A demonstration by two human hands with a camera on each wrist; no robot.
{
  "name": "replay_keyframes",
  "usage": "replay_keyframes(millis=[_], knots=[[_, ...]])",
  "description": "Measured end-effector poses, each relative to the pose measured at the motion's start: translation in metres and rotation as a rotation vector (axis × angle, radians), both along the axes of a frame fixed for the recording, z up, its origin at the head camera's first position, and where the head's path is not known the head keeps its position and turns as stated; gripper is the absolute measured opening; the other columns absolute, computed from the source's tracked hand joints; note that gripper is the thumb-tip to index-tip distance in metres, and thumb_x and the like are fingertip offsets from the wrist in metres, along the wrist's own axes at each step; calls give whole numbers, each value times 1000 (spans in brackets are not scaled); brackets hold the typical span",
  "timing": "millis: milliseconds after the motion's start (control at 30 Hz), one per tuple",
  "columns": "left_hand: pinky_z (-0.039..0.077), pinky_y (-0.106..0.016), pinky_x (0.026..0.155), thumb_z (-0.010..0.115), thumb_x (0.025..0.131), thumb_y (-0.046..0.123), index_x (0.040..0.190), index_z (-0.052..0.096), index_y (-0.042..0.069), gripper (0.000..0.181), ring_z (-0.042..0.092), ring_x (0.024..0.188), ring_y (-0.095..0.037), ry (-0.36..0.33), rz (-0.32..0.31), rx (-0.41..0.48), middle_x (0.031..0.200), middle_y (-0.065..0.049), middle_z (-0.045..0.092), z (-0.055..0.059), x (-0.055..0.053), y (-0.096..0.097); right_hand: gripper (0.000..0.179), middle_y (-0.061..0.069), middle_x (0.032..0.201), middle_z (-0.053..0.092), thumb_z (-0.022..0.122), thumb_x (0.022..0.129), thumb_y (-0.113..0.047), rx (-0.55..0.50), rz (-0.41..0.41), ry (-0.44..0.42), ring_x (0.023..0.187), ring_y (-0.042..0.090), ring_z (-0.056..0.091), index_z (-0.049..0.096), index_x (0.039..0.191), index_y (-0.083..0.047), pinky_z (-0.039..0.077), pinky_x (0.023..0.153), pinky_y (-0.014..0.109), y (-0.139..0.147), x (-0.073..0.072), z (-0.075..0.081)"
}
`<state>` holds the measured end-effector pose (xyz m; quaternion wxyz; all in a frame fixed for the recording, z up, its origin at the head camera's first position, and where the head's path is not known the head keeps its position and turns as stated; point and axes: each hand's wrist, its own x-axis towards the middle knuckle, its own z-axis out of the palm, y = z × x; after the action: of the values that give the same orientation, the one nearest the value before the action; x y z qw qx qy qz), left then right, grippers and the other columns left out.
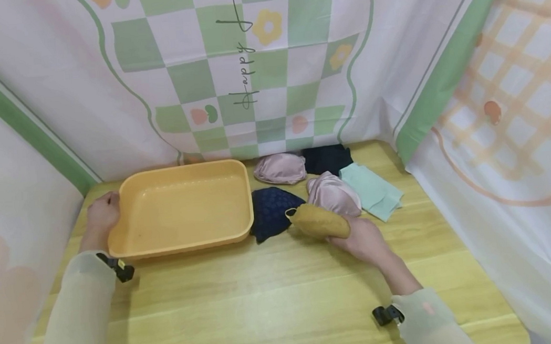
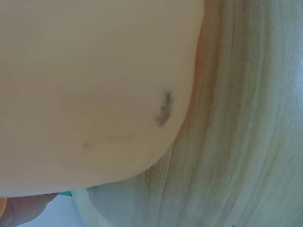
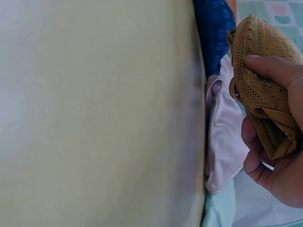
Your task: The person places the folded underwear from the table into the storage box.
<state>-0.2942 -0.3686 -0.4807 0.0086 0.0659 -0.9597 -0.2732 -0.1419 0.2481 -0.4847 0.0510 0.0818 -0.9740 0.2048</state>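
Observation:
My right hand [image 1: 366, 240] holds a mustard-yellow folded bra [image 1: 320, 222] above the table, its small strap loop sticking out at the left end. In the right wrist view, lace trim runs along the bra [image 3: 260, 71], with the thumb on one face and the fingers behind. At the left, my left hand [image 1: 103, 213] grips the rim of a yellow-orange plastic tray [image 1: 180, 247], which has nothing in it. The left wrist view is mostly filled by the tray's side [image 2: 104, 94]; part of the hand [image 2: 29, 209] shows below it.
Right of the tray lie a navy folded garment [image 1: 273, 211], a pink folded bra [image 1: 280, 168], another pink satin one [image 1: 332, 195], a black cloth [image 1: 328, 159] and a mint-green cloth [image 1: 372, 191]. A printed curtain [image 1: 270, 88] hangs behind the wooden table [image 1: 246, 305].

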Motion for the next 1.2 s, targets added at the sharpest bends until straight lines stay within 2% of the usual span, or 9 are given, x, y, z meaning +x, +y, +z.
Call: replay_keyframes(millis=[200,400,733,900,1033,1200], knots=[[33,-68,109,10,107,41,137,47,-7,68,40,127,-61,20,-4,3,139,-40,45,1,3,2,29,5,84,71,76,83,-41,-12,6,44,80,25,68,68,93,-15,55,76,48,-4,-7,9],[35,-67,108,10,107,41,136,48,-7,68,41,127,-60,7,14,8,139,-40,45,-1,7,-2,26,0,87,71,77,83,-40,-39,50,35,80,19,65,67,93,-18,55,75,45,-15,-14,17],[35,-66,109,15,107,43,143,47,0,64,41,130,-57,-18,31,53,145,-35,44,-1,-1,0,27,-2,85,70,77,81,-40,-38,68,60,76,16,62,66,92,-19,54,72,41,-26,-22,29],[33,-65,112,14,107,43,145,44,-1,65,38,133,-57,-23,30,70,147,-35,42,-3,-4,0,26,-4,80,67,78,79,-38,-69,89,63,73,15,59,65,89,-18,52,71,38,-33,-27,34],[30,-66,113,11,107,44,146,42,-2,68,35,134,-59,-18,33,74,147,-36,40,-1,-3,-1,25,-5,81,67,78,80,-39,-83,115,69,74,14,59,65,90,-20,52,71,36,-39,-29,37],[27,-65,116,10,106,47,150,38,-1,70,31,137,-58,-53,57,112,151,-35,37,1,-1,1,25,-4,83,70,78,81,-40,-72,130,91,76,14,61,67,93,-20,53,71,35,-43,-31,37]])
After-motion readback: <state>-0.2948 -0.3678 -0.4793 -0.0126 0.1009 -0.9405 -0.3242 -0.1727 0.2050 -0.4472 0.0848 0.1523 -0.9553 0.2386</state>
